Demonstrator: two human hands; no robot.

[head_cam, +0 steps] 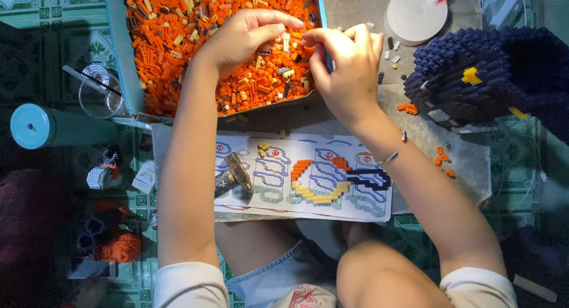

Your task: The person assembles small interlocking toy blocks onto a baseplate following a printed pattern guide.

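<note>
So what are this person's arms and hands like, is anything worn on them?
Both arms are bare from the short white sleeves down. The left hand has no rings or gloves. The right hand is bare too, but a thin silver bangle circles that wrist. No watch, no markings visible.

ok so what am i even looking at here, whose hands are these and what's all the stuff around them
This is one picture from a camera worn on a person's head, looking down at their own lap and bare hands. The left hand and right hand meet fingertip to fingertip over a blue tray heaped with small orange bricks; whatever they pinch is too small to make out. Below lies an illustrated instruction sheet. At right sits a half-built dark blue brick model. At left are a teal bottle and small finished brick figures.
</note>
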